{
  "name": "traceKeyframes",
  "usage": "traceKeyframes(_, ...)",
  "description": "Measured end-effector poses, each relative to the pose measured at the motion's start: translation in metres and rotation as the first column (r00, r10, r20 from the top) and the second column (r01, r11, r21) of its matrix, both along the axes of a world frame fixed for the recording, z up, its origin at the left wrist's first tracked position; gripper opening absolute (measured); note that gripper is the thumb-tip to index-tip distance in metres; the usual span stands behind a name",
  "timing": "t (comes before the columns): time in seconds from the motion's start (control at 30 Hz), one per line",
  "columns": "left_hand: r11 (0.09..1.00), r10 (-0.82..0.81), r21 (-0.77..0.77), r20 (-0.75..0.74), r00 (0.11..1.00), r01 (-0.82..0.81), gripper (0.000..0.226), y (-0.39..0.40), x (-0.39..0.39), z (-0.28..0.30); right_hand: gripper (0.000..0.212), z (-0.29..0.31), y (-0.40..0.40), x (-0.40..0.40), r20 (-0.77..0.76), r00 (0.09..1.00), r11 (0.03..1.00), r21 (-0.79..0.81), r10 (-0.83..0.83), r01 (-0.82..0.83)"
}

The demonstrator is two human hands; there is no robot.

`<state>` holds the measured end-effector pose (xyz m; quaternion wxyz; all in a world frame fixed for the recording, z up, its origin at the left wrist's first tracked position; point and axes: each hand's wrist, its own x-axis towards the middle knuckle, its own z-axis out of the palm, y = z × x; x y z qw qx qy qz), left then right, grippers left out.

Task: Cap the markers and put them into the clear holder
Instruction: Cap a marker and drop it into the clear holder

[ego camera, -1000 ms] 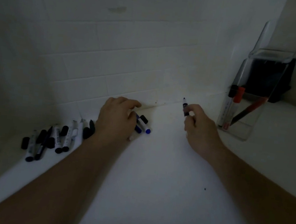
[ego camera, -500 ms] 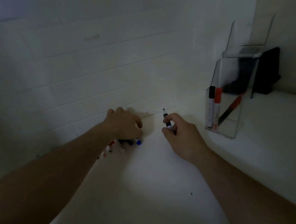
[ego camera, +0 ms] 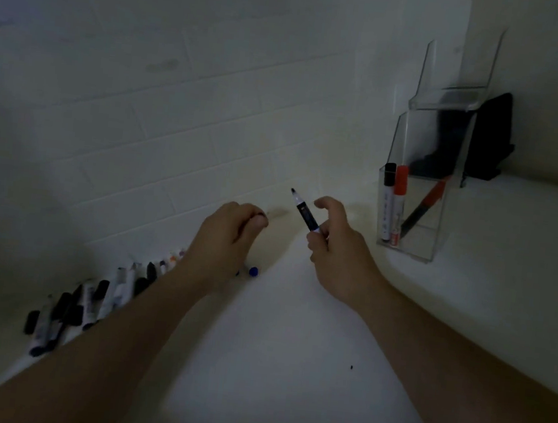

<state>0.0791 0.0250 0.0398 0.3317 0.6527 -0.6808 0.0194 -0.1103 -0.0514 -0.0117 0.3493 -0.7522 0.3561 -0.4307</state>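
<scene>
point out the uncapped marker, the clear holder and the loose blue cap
uncapped marker (ego camera: 306, 214), head view, dark barrel
clear holder (ego camera: 419, 241), head view, bare front wall
loose blue cap (ego camera: 253, 271), head view, its middle

the left hand (ego camera: 224, 240), which lay low over the loose markers on the table (ego camera: 273, 348) half a second ago, has lifted off them with its fingers (ego camera: 259, 219) curled in toward the thumb; whether they pinch anything is too dim to tell. the right hand (ego camera: 338, 252) has risen too, and the uncapped marker (ego camera: 304, 212) it grips now shows far more of its dark barrel, tilted up and to the left. a blue cap end (ego camera: 254, 271) on the table is now uncovered beside the left wrist.
</scene>
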Motion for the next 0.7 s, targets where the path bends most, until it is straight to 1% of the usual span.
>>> traceKeyframes(0.07, 0.998, 0.015, -0.059, -0.053, 0.998, -0.018, 0.017, 0.013, 0.000, -0.014, 0.040, -0.002, -0.003, 0.001, -0.010, 1.000, 1.000, -0.003, -0.018, 0.018)
traceKeyframes(0.13, 0.995, 0.060, -0.072, -0.131, 0.990, -0.070, 0.012, 0.021, 0.002, -0.023, 0.037, -0.002, -0.004, 0.002, -0.073, 0.996, 0.997, -0.070, -0.046, 0.041)
traceKeyframes(0.2, 0.991, 0.096, -0.065, -0.228, 0.969, -0.113, 0.015, 0.023, 0.006, -0.024, 0.032, -0.002, -0.004, 0.003, -0.114, 0.991, 0.989, -0.136, -0.069, 0.053)
traceKeyframes(0.23, 0.990, 0.111, -0.061, -0.239, 0.965, -0.129, 0.020, 0.023, 0.009, -0.025, 0.028, -0.001, -0.002, 0.003, -0.128, 0.989, 0.985, -0.164, -0.073, 0.052)
traceKeyframes(0.33, 0.988, 0.144, -0.026, -0.161, 0.976, -0.150, 0.025, 0.021, 0.017, -0.026, 0.018, -0.002, 0.001, 0.003, -0.174, 0.982, 0.974, -0.225, -0.075, 0.035)
traceKeyframes(0.43, 0.989, 0.147, -0.006, -0.151, 0.978, -0.150, 0.022, 0.019, 0.020, -0.027, 0.015, -0.002, 0.002, 0.004, -0.186, 0.980, 0.966, -0.258, -0.077, 0.027)
traceKeyframes(0.6, 0.993, 0.114, -0.022, -0.135, 0.984, -0.118, 0.022, 0.018, 0.021, -0.027, 0.013, -0.003, 0.003, 0.005, -0.184, 0.979, 0.957, -0.290, -0.088, 0.032)
traceKeyframes(0.7, 0.995, 0.079, -0.047, -0.104, 0.991, -0.084, 0.023, 0.017, 0.021, -0.030, 0.016, -0.005, 0.003, 0.005, -0.203, 0.974, 0.950, -0.312, -0.100, 0.032)
